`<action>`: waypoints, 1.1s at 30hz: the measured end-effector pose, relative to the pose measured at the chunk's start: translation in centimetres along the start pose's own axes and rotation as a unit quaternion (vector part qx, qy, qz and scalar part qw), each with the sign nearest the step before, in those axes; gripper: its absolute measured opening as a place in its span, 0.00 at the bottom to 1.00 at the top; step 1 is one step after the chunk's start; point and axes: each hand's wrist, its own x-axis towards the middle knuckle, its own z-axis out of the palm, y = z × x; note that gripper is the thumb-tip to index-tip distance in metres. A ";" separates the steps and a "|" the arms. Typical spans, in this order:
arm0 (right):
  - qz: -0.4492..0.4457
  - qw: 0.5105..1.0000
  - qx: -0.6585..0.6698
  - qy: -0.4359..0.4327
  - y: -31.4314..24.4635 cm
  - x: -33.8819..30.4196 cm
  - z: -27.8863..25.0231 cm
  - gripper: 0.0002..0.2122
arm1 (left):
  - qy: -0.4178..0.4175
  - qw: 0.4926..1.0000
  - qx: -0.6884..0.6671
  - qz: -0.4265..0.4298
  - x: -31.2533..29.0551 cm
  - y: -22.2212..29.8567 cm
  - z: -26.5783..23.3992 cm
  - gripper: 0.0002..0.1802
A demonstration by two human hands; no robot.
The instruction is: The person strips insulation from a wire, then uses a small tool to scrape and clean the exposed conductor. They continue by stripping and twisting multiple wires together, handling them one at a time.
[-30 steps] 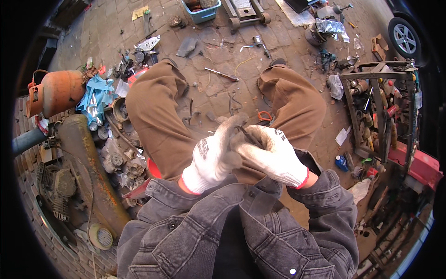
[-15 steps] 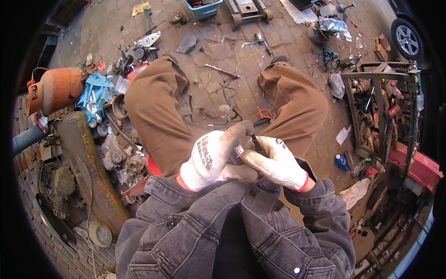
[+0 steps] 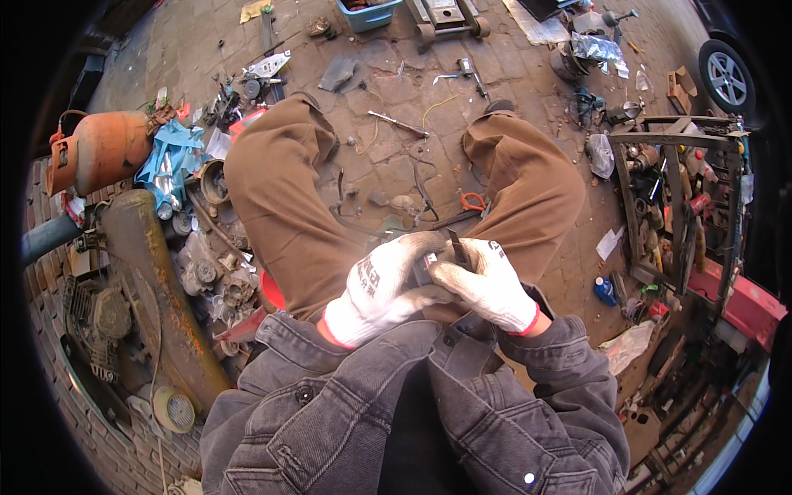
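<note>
Part (image 3: 428, 261) btwn L hand (image 3: 379, 285) & R hand (image 3: 492, 285)

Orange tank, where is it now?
In the head view, the orange tank is at the left, just left of the crumpled light-blue sheet.

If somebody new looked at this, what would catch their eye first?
Probably the white-gloved left hand and right hand, close together around a small dark part just below the middle of the view. Next might come the orange gas cylinder at the far left, then the silver-spoked car wheel at the upper right.
</note>
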 end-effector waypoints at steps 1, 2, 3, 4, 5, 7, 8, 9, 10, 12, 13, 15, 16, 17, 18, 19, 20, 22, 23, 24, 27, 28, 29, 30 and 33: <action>0.075 0.997 0.007 0.003 0.2 0.1 -0.1 0.09 | -0.018 1.000 0.003 0.000 0.0 0.0 -0.2 0.36; 0.127 0.992 0.015 0.000 0.2 0.0 -0.4 0.10 | -0.030 1.000 0.004 0.000 0.1 0.1 -0.4 0.36; 0.154 0.987 0.042 -0.010 0.4 -0.1 -0.5 0.11 | -0.046 0.999 0.009 -0.005 0.1 0.2 -0.5 0.36; 0.190 0.981 0.001 -0.038 0.4 -0.2 -0.9 0.09 | -0.040 0.999 -0.006 0.001 0.1 0.4 -0.4 0.37; 0.143 0.989 0.000 -0.035 0.5 -0.4 -0.9 0.10 | -0.038 0.999 -0.018 0.003 0.1 0.6 -0.2 0.37; 0.056 0.998 -0.008 -0.027 0.5 -0.8 -0.8 0.10 | -0.050 0.999 -0.016 -0.006 0.1 1.0 0.0 0.39; 0.095 0.995 0.009 -0.017 0.4 -0.9 -0.6 0.11 | -0.064 0.998 -0.002 -0.016 0.0 1.2 0.0 0.42; 0.085 0.995 0.043 -0.012 0.2 -1.1 -0.5 0.11 | -0.079 0.996 0.011 -0.027 -0.2 1.5 0.0 0.45; 0.125 0.989 0.084 -0.002 0.0 -1.2 -0.4 0.11 | -0.053 0.998 0.007 -0.021 -0.1 1.6 0.2 0.39; 0.085 0.994 0.066 -0.024 -0.6 -1.4 -0.4 0.11 | -0.037 0.999 0.020 -0.011 -0.3 1.7 0.2 0.39; 0.122 0.988 0.088 -0.026 -0.9 -1.4 -0.5 0.10 | -0.030 0.999 0.024 -0.005 -0.3 1.8 0.1 0.40; 0.133 0.985 0.098 -0.046 -1.2 -1.0 -0.8 0.10 | -0.028 1.000 -0.005 0.000 -0.2 1.6 0.1 0.39; 0.126 0.986 0.093 -0.053 -1.3 -0.8 -1.0 0.09 | -0.030 0.999 -0.020 -0.009 -0.2 1.4 0.0 0.39; 0.095 0.992 0.064 -0.053 -1.3 -0.7 -1.2 0.09 | -0.015 1.000 -0.021 0.003 -0.3 1.3 -0.1 0.39; 0.054 0.997 -0.006 -0.055 -1.4 -0.7 -1.3 0.09 | -0.001 1.000 -0.022 0.003 -0.3 1.2 -0.2 0.39; 0.026 0.999 0.006 -0.031 -1.4 -0.8 -1.4 0.09 | 0.013 1.000 -0.023 0.003 -0.4 1.1 -0.3 0.38; -0.010 1.000 -0.022 -0.009 -1.5 -0.9 -1.4 0.10 | 0.010 1.000 0.006 0.006 -0.5 1.1 -0.3 0.38; 0.098 0.992 0.064 0.053 -1.9 -1.6 -1.5 0.12 | 0.022 0.999 0.010 0.030 -0.5 0.9 -0.5 0.38; 0.043 0.997 0.015 0.062 -2.1 -1.8 -1.4 0.13 | 0.028 0.999 0.011 0.045 -0.5 0.9 -0.5 0.38; -0.010 0.997 -0.034 0.075 -2.4 -2.0 -1.2 0.14 | 0.019 0.999 0.010 0.026 -0.6 0.9 -0.5 0.37; -0.063 0.986 -0.149 0.041 -3.0 -2.4 -1.4 0.21 | -0.013 0.999 0.010 -0.028 -0.7 1.1 -0.4 0.37; -0.128 0.963 -0.238 0.024 -3.0 -2.1 -1.4 0.23 | -0.026 0.999 0.011 -0.044 -0.7 1.1 -0.4 0.37; -0.182 0.930 -0.320 0.009 -3.0 -1.8 -1.6 0.24 | -0.047 0.997 0.018 -0.063 -0.7 1.0 -0.4 0.37; -0.170 0.932 -0.321 0.005 -3.0 -1.7 -1.6 0.16 | -0.037 0.997 0.013 -0.061 -0.8 1.0 -0.3 0.37; -0.206 0.898 -0.390 -0.007 -2.8 -1.5 -1.5 0.15 | -0.040 0.997 -0.003 -0.062 -0.9 0.5 -0.1 0.37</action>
